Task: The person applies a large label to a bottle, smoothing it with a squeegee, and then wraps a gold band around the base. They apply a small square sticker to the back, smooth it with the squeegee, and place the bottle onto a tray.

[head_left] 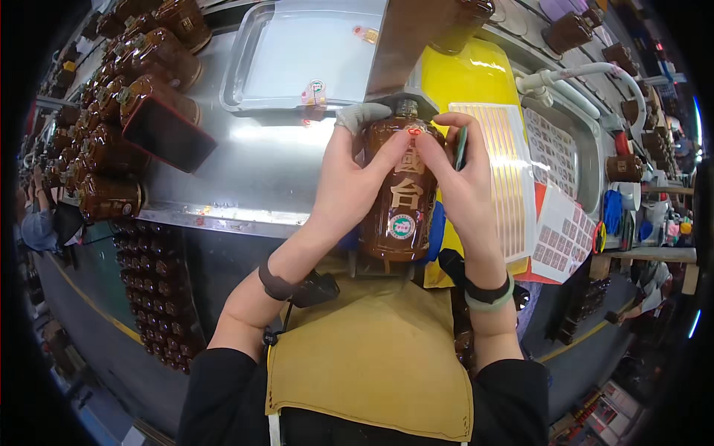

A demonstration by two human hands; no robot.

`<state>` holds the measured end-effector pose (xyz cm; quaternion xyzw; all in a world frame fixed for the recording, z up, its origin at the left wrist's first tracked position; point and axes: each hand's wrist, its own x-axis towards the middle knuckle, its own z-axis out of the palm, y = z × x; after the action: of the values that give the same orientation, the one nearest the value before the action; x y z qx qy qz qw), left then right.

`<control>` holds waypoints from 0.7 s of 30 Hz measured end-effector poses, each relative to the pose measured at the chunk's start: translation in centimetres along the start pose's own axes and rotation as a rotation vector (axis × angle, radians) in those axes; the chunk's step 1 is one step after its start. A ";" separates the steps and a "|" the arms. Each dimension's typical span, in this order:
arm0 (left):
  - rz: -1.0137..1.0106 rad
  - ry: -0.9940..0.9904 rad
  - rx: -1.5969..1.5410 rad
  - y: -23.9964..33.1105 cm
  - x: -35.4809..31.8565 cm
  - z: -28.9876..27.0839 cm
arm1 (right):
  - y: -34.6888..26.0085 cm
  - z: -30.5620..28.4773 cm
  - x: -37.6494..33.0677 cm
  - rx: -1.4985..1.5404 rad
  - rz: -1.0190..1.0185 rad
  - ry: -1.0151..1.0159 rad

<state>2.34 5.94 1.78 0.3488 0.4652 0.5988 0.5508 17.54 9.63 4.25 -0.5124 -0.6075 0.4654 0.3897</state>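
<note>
A brown glass bottle (396,201) with gold characters and a small round green-and-white sticker lies in front of me, its neck away from me. My left hand (349,171) is closed about the bottle's left shoulder, with a pale grey cover on a fingertip. The thumb of my right hand (467,178) presses near a small red mark (413,131) below the neck, close to my left thumb. A thin green tool (461,149) sits between my right thumb and fingers. The bottle's underside is hidden.
Many brown bottles (160,59) crowd the metal bench at left, with a dark phone-like slab (169,134) leaning there. A clear plastic tray (245,67) lies at the back. Yellow sheeting (476,70), striped label sheets (487,178) and a sticker sheet (563,236) are at right.
</note>
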 end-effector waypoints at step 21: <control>-0.048 0.047 -0.033 -0.6 1.8 0.5 | 1.3 0.9 1.0 0.058 -0.017 0.084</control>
<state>2.75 7.78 1.22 0.3141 0.4763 0.6012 0.5596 16.86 10.57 2.79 -0.5150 -0.5812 0.4574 0.4334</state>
